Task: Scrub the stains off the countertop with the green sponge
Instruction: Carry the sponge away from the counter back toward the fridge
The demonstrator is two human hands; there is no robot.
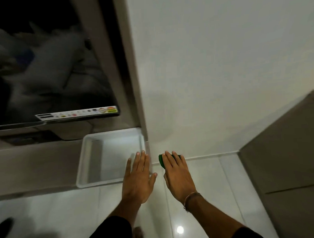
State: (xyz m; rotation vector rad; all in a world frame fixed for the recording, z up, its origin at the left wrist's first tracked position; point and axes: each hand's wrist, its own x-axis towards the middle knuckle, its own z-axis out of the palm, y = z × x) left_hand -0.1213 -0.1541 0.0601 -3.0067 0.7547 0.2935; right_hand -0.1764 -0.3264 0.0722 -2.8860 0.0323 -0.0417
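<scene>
My right hand (178, 177) is stretched forward, palm down, with its fingers laid over the green sponge (161, 161); only the sponge's left edge and a sliver by the fingertips show. It hovers near the foot of the white wall, to the right of the countertop's end. My left hand (139, 180) is flat with fingers spread, holding nothing, over the near right corner of a white tray (81, 169). The brown countertop (32, 169) runs to the left. No stain can be made out on it in this blurred view.
A large dark television (47, 66) stands on the countertop behind the tray. A brown upright panel (128, 66) ends the counter against the white wall (213, 62). Brown furniture (289, 158) fills the right. Glossy white floor tiles (209, 179) lie below, with my bare foot (138, 234) on them.
</scene>
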